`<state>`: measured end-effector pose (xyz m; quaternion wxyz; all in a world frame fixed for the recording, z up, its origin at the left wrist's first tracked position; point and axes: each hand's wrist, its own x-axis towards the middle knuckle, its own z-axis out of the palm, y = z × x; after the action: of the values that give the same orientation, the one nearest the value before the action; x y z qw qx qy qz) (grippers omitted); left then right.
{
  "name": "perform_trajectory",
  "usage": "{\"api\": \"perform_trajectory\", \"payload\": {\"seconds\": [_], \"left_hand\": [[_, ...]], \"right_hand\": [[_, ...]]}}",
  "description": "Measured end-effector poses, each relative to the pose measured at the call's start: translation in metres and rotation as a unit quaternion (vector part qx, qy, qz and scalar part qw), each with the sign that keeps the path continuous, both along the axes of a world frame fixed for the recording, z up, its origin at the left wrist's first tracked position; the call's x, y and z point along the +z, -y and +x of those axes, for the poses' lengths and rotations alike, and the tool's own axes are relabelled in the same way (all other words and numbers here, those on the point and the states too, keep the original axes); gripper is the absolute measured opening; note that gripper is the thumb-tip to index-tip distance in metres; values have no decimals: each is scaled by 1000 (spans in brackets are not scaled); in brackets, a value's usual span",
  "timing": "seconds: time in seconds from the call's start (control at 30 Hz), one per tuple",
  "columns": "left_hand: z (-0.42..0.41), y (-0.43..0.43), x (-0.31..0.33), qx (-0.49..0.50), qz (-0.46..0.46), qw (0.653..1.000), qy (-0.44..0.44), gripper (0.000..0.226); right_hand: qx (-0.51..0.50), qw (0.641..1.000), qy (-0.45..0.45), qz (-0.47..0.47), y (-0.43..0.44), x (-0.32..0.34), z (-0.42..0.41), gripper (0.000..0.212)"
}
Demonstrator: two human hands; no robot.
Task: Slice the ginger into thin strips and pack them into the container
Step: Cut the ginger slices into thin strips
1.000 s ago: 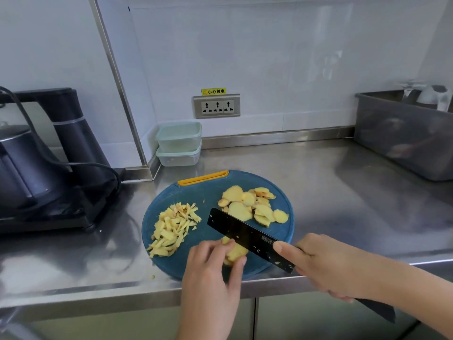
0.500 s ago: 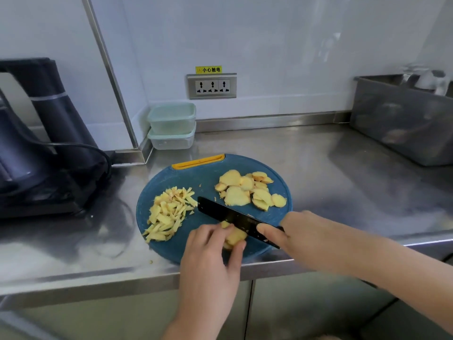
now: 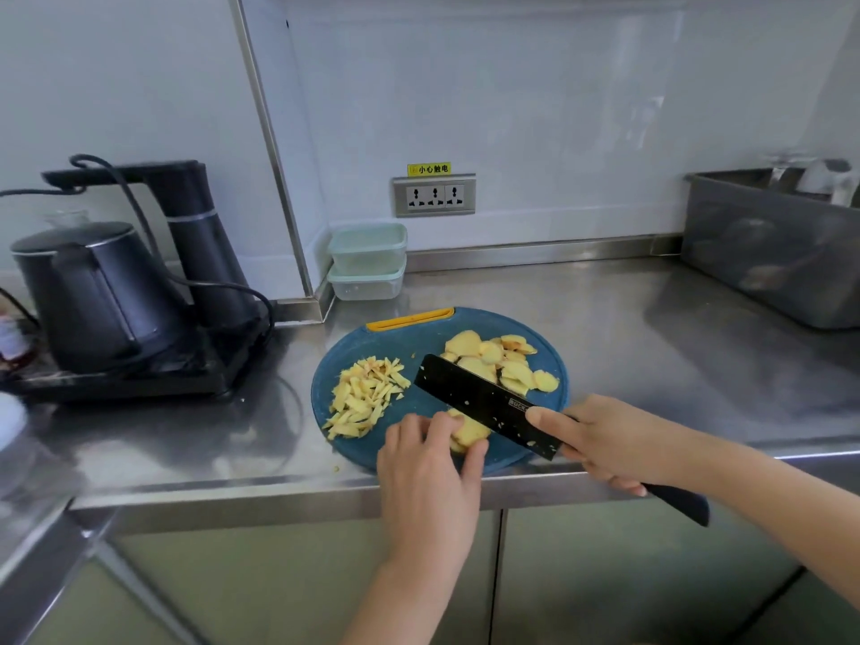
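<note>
A round blue cutting board point(image 3: 433, 337) lies at the counter's front edge. On its left is a pile of thin ginger strips point(image 3: 365, 398); at the back right lie several round ginger slices point(image 3: 493, 360). My left hand point(image 3: 430, 463) holds down a small stack of ginger slices point(image 3: 470, 432) near the board's front, fingers curled over it. My right hand point(image 3: 605, 442) grips a black cleaver point(image 3: 484, 402), forefinger along the blade, which is lifted and tilted above the stack. Two stacked clear containers with pale green lids point(image 3: 367, 260) stand against the back wall.
A black kettle point(image 3: 93, 290) with its base, tower and cord stands on the left of the steel counter point(image 3: 675, 365). A grey bin point(image 3: 772, 249) stands at the back right. A wall socket point(image 3: 435, 196) is behind the board.
The cleaver's blade was lower across the stack half a second ago and is now raised again, its flat side showing. My left hand stays on the stack. The camera view has shifted.
</note>
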<state>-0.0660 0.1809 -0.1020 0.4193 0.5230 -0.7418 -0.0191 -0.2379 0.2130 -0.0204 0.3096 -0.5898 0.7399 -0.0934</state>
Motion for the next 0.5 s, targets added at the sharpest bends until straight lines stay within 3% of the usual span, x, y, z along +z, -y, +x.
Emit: {"api": "perform_trajectory", "payload": {"seconds": [0.13,0.33,0.5], "left_hand": [[2,3,-2,-3,-5,1000,2,23],[3,5,-4,-9,-12,1000,13,19],[4,6,-5,-21,-12,1000,6,19]], "right_hand": [[7,999,7,-36,-8,-4,-3,45],[5,999,1,-47,-5,-3,-3,49],[20,1000,-22,7,-3,5,0,48]]}}
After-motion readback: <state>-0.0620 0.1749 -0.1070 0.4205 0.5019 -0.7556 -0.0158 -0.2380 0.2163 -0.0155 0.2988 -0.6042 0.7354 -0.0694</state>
